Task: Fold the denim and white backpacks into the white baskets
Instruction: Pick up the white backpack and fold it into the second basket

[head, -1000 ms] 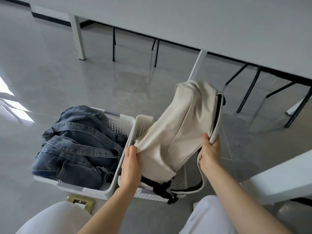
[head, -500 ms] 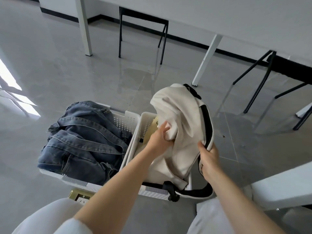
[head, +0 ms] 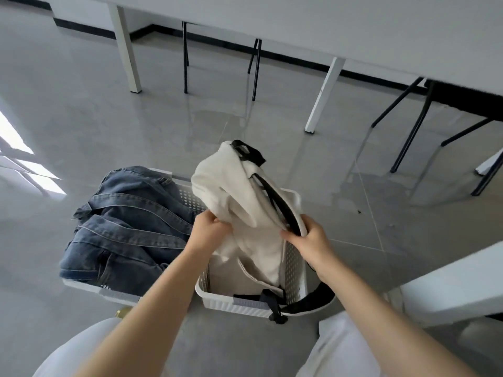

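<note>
Two white perforated baskets stand side by side on the grey floor. The left basket [head: 119, 293] holds the crumpled denim backpack [head: 128, 227], which bulges over its rim. The white backpack [head: 234, 191] with black straps is bunched up over the right basket [head: 295, 257], its lower part inside. My left hand [head: 211, 229] is shut on the white fabric at its left side. My right hand [head: 310, 240] grips its black-edged strap on the right. A black strap with a buckle [head: 276, 308] hangs over the right basket's front rim.
A long white table [head: 353, 25] with white legs spans the back, with black chair legs [head: 408, 126] under it. A white bench edge [head: 451, 284] juts in at the right. A brass floor fitting [head: 122, 313] peeks out below the left basket. My knees in white trousers fill the bottom.
The white backpack has been pushed lower and folded over into the right basket. My left hand moved from its bottom corner up to the middle of the fabric; my right hand kept hold of the strap.
</note>
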The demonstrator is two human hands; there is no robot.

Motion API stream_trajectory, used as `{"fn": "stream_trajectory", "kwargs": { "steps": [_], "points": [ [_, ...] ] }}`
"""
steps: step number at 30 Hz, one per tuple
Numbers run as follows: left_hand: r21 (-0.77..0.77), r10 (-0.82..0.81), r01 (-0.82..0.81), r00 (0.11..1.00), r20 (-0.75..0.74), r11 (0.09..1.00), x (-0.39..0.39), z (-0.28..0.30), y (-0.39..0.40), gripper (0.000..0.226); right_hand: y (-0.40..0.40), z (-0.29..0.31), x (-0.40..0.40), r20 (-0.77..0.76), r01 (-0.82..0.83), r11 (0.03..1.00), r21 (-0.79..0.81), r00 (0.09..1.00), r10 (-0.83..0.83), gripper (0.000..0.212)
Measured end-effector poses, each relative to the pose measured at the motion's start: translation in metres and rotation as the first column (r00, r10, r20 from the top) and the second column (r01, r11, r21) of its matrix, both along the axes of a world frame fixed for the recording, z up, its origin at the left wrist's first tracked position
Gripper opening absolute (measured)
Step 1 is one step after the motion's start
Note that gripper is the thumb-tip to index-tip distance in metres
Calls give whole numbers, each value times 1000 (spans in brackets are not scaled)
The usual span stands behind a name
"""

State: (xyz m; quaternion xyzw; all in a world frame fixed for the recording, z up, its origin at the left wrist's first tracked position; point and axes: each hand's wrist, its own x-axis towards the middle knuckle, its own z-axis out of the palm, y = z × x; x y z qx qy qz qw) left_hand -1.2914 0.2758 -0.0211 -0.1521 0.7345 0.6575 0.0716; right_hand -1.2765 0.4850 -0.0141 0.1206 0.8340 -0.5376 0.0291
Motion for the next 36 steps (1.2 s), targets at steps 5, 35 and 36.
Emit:
{"fn": "stream_trajectory", "kwargs": {
  "steps": [5,35,36],
  "points": [
    [298,-71,91,994,-77,950,-8,51,-10,47,-40,15,-7,-135,-175,968,182,970,200,38],
    [-54,183,-190,976,-121,980,17,17,-47,42,-34,1,-13,698,-750,399,528,651,299,66],
    [-137,131,-155,977,-171,978,20,18,-39,45,-38,14,-22,571,-663,463,589,746,342,58]
  ]
}}
